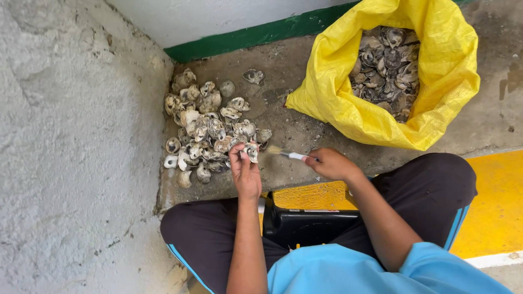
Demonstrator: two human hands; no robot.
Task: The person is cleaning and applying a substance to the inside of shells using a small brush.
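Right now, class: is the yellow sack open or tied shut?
Open. The yellow sack has its mouth spread wide, showing shells piled inside.

Soft even daylight, sharp, faint shadows

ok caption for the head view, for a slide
Left hand holds an oyster shell while the right hand brushes it, beside a shell pile and yellow sack.

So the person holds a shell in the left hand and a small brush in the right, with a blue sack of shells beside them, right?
Not quite: the head view shows the woven plastic sack is yellow, not blue. The left hand does hold a rough grey shell, and the right hand a small white-handled brush.
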